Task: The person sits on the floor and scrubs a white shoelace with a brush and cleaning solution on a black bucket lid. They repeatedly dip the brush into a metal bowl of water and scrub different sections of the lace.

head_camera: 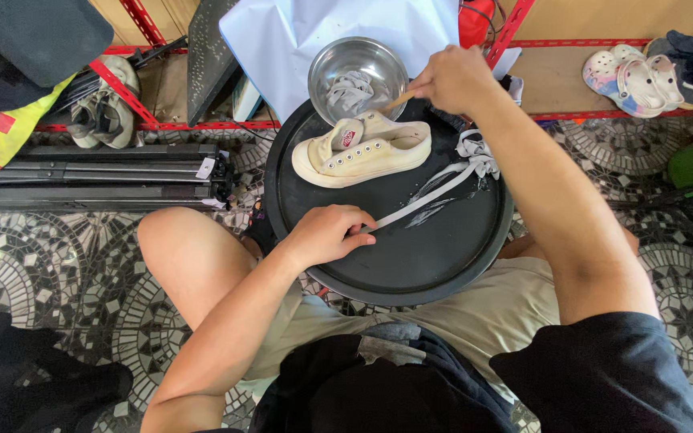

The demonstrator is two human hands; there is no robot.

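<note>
Left hand (326,234) presses one end of a white shoelace (435,188) flat on the round black tray (411,265), cream sneaker (362,148) just beyond it, while right hand (451,78), closed on a thin stick (399,100), reaches into the steel bowl (357,76) holding grey cloth (348,90).
</note>
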